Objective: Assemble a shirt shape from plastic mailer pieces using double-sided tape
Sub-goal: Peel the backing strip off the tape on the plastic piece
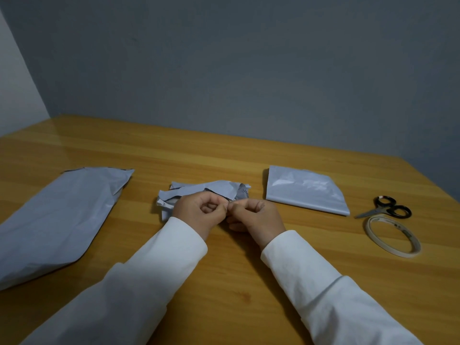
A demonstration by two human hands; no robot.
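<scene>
Pinched fingertips of left hand [199, 210] and right hand [256, 215] meet just before mailer scraps [206, 190].

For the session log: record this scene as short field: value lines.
Surface: wooden table
Left hand: fingertips pinched, meeting the right hand
Right hand: fingertips pinched; what is held is too small to tell
Behind hands: crumpled pile of grey plastic mailer pieces
Far left: long grey plastic mailer bag, lying flat
Right of centre: folded grey plastic mailer sheet
Far right: black-handled scissors, closed; white double-sided tape roll lying flat, nearer than scissors
</scene>
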